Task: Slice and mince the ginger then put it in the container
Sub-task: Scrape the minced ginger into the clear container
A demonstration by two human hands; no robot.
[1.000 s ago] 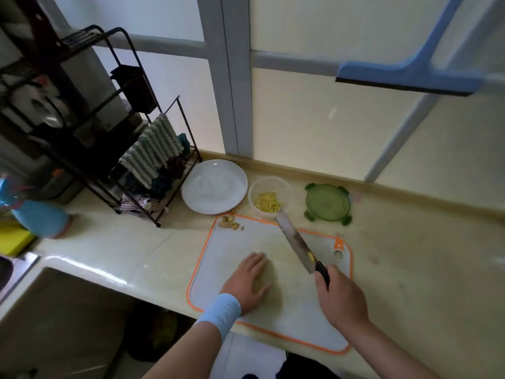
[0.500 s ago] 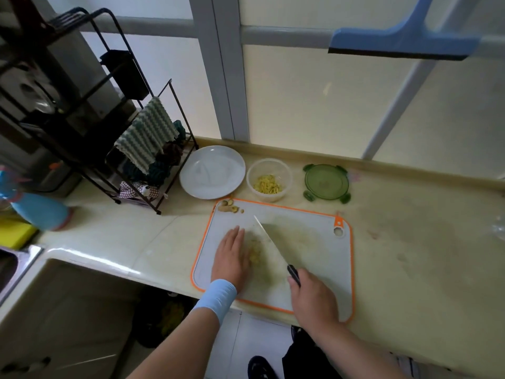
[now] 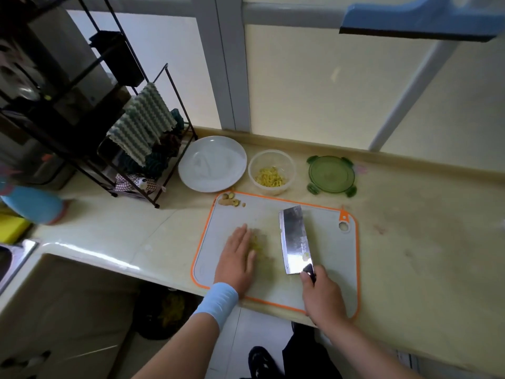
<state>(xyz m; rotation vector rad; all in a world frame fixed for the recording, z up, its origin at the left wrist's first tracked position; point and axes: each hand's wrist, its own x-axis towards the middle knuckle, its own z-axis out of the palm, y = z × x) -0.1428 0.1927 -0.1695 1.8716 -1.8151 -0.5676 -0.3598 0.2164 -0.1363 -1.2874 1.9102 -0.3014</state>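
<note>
Beige countertop (image 3: 415, 242) bears orange-rimmed board (image 3: 330, 272) with ginger (image 3: 259, 245).

White plate (image 3: 212, 164) on beige counter (image 3: 410, 242), just R of black wire rack (image 3: 54, 132) w/ striped cloth (image 3: 142, 125) draped over its rail. Blue bottle (image 3: 32, 205) & yellow sponge (image 3: 12, 228) far L, near sink edge (image 3: 11, 258). Blue squeegee (image 3: 415, 23) top R, in front of frosted window (image 3: 314, 86).

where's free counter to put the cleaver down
Widest bare counter: right of the cutting board, in front of the green lid. Also bare: left of the board, nearer than the plate. Crowded: plate, container and lid along the back; left hand, minced ginger and cleaver mid-board.
</note>
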